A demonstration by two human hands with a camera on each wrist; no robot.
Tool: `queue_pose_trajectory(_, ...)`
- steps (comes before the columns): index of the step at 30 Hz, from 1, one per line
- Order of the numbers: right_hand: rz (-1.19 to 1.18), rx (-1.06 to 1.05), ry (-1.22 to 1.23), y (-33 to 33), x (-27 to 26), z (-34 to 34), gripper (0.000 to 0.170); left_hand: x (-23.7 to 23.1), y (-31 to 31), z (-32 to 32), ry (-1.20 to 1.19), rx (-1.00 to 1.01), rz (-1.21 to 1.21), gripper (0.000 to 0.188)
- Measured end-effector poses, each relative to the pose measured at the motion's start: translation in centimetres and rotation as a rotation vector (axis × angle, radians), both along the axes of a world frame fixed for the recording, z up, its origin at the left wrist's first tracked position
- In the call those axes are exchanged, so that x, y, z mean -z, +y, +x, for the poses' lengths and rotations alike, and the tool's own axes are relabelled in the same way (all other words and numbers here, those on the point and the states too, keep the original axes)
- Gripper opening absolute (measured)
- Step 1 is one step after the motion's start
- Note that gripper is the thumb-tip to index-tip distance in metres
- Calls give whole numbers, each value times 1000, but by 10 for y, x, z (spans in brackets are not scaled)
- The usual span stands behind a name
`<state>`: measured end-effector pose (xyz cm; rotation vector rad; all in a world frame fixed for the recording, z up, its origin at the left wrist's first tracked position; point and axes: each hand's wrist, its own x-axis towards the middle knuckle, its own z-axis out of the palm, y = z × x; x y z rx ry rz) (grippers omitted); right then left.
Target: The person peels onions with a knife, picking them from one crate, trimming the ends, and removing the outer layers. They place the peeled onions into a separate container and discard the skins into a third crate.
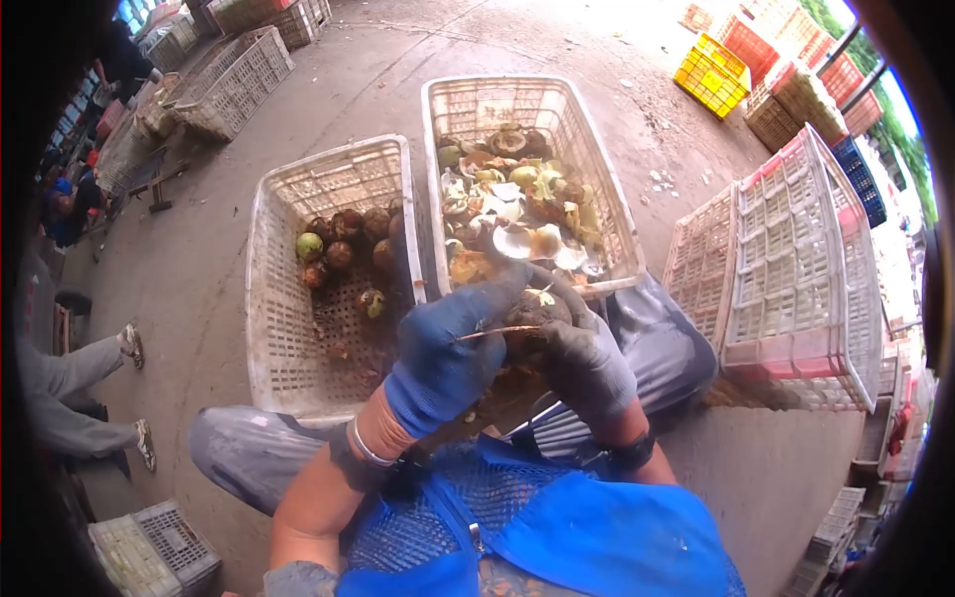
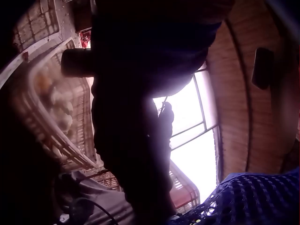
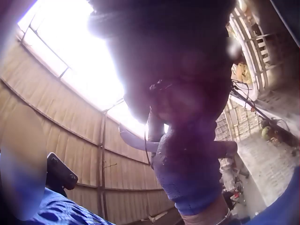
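Your left hand (image 1: 448,343) can pass left over the near rim of the left crate (image 1: 256,259), whose top is open, with round fruits (image 1: 341,255) as obstacles toward its far side. Ahead of your right hand (image 1: 589,363), the rim of the peel-filled crate (image 1: 612,286) stands in the way. Only a narrow gap separates these crates. Your right knee (image 1: 681,333) and the stacked crates (image 1: 796,279) block the right.

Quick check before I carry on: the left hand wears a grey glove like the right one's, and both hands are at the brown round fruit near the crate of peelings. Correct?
Not quite: the left hand wears a blue glove, as the head view shows. The right hand's is grey, and both are at the brown round fruit near the crate of peelings.
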<state>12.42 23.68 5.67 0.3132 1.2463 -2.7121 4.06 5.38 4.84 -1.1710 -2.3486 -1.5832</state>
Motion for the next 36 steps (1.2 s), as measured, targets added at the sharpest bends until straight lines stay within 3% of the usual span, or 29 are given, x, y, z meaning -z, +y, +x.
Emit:
queue_pose_trajectory(4, 71, -27, -39, 1, 5, 1, 83, -10, -13, 7, -53, -154, -111, 52)
queue_pose_trajectory(8, 71, 19, -15, -4, 2, -2, 84, -4, -27, 11, -6, -161, -214, 51)
queue_pose_trajectory(10, 117, -14, -36, -4, -3, -5, 86, -6, -26, 14, 128, -133, -307, 50)
queue_pose_trajectory(14, 189, -90, -23, -2, 6, -4, 91, 2, -23, 18, 74, -134, -363, 56)
queue_pose_trajectory(16, 280, -13, 117, -13, 7, -7, 94, 5, -22, 21, 226, -163, -453, 62)
queue_pose_trajectory(19, 482, -13, 106, -18, 6, -11, 96, 0, -16, 22, 262, -218, -558, 65)
queue_pose_trajectory(23, 490, 48, 125, -18, 14, -8, 94, 12, -19, 17, 350, -200, -573, 65)
queue_pose_trajectory(25, 621, 50, 127, -13, 17, -6, 93, 21, -19, 19, 391, -213, -597, 69)
queue_pose_trajectory(28, 508, 54, -10, -11, 8, -1, 93, 17, -6, 10, 407, -172, -587, 72)
queue_pose_trajectory(30, 184, 158, -2, -8, 8, 8, 98, 33, 1, -5, 483, -220, -641, 74)
queue_pose_trajectory(32, 33, 274, 139, 4, 3, 25, 101, 67, 7, -23, 98, -368, -799, 71)
queue_pose_trajectory(33, 160, 326, 119, 15, 2, 29, 103, 66, 14, -29, 111, -347, -783, 71)
queue_pose_trajectory(36, 142, 409, 94, 35, 3, 36, 102, 55, 31, -22, 208, -216, -610, 66)
